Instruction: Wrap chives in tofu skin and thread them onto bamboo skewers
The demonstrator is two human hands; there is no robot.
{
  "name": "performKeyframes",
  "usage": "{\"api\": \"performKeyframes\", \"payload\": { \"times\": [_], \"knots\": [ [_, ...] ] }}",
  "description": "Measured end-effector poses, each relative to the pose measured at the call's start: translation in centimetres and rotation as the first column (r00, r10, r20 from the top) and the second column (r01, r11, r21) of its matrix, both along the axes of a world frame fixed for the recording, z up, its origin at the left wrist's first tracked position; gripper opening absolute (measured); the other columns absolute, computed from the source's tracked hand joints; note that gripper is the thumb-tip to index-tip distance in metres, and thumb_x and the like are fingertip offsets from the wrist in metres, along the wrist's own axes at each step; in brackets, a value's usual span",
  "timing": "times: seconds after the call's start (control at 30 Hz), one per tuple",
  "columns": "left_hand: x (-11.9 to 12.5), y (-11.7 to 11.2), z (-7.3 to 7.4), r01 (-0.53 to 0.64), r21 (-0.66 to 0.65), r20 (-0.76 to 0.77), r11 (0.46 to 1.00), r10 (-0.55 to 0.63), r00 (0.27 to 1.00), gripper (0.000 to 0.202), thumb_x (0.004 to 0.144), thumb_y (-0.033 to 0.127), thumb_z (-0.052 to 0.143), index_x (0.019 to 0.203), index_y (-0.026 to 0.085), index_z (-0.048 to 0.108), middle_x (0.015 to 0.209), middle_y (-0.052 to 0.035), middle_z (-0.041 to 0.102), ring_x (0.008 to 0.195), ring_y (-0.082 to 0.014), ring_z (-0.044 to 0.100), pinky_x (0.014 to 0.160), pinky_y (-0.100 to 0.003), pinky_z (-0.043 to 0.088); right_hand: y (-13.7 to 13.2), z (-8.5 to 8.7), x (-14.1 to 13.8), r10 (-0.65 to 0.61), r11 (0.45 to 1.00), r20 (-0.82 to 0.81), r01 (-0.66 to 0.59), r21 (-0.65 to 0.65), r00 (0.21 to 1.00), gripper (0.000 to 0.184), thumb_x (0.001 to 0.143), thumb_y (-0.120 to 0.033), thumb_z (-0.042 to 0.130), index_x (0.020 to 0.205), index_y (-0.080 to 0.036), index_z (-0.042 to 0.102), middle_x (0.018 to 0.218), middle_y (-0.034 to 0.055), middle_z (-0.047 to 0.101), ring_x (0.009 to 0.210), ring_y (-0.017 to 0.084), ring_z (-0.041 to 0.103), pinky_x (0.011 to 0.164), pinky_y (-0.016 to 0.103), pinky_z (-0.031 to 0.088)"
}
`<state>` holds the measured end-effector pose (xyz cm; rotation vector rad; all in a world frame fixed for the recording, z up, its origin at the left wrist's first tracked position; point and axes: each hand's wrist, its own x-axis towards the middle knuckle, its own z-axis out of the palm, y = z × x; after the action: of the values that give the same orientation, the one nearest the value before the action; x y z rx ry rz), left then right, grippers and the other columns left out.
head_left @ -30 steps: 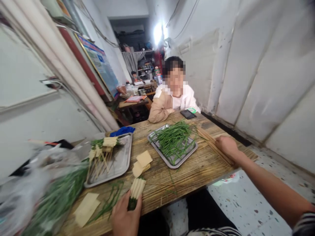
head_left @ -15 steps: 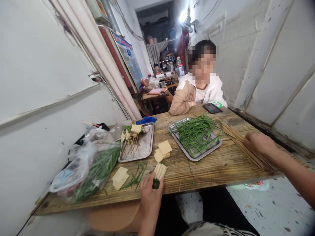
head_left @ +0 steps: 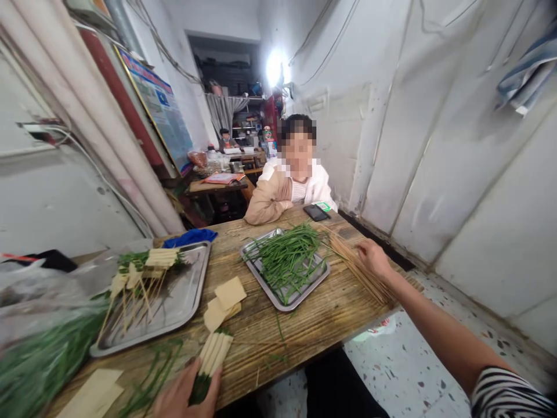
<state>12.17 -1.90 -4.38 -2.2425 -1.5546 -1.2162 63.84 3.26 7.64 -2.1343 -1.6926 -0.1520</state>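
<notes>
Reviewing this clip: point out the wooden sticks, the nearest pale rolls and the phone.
Wooden sticks (head_left: 354, 264): head view, middle of the loose bundle.
Pale rolls (head_left: 214, 352): head view, middle of the row.
Phone (head_left: 317, 213): head view, its dark upper face.

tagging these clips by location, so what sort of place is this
Probably a small eatery or its prep corner: thin wooden sticks and a metal tray of green stalks are on the wooden table, and another table stands behind.

R sleeve (head_left: 507, 392) in narrow blk/wht stripes, trousers (head_left: 339, 386) in plain blk.
</notes>
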Motion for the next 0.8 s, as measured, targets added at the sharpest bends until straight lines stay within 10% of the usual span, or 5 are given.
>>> {"api": "performKeyframes", "payload": {
  "times": [0.2, 0.43, 0.8],
  "knots": [
    [2.9, -0.9, 2.2, -0.200, 0.022, 0.100, 0.980, 0.197, 0.975, 0.039, 0.078, 0.046, 0.059, 0.101, 0.015, 0.067, 0.092, -0.0104, 0.069, 0.085, -0.0235, 0.063, 0.085, -0.039, 0.049, -4.0, 0.5, -7.1, 0.356, 0.907, -0.041, -0.335, 0.255, 0.934, 0.038, 0.091, -0.023, 0.037, 0.123, -0.015, 0.056, 0.102, 0.0115, 0.063, 0.093, 0.020, 0.058, 0.085, 0.031, 0.044],
    [3.3, -1.1, 2.7, -0.201, -0.003, 0.102, 0.980, 0.200, 0.974, 0.037, 0.078, 0.041, 0.062, 0.103, 0.015, 0.066, 0.094, -0.0105, 0.069, 0.088, -0.0227, 0.062, 0.085, -0.040, 0.049, -11.1, -4.8, -19.0, 0.821, 0.568, -0.004, -0.818, -0.091, 0.571, 0.048, 0.087, -0.008, 0.036, 0.132, -0.021, 0.049, 0.079, 0.0040, 0.061, 0.061, 0.013, 0.055, 0.058, 0.023, 0.041],
    [3.3, -1.0, 2.4, -0.207, 0.007, 0.093, 0.978, 0.205, 0.974, 0.036, 0.078, 0.039, 0.063, 0.103, 0.013, 0.065, 0.094, -0.0112, 0.069, 0.088, -0.0223, 0.061, 0.085, -0.040, 0.049, -10.9, -5.6, -19.2, 0.834, 0.549, 0.018, -0.824, -0.140, 0.552, 0.051, 0.084, -0.005, 0.041, 0.132, -0.016, 0.047, 0.085, 0.0052, 0.062, 0.069, 0.014, 0.057, 0.063, 0.026, 0.041]
  ]
}}
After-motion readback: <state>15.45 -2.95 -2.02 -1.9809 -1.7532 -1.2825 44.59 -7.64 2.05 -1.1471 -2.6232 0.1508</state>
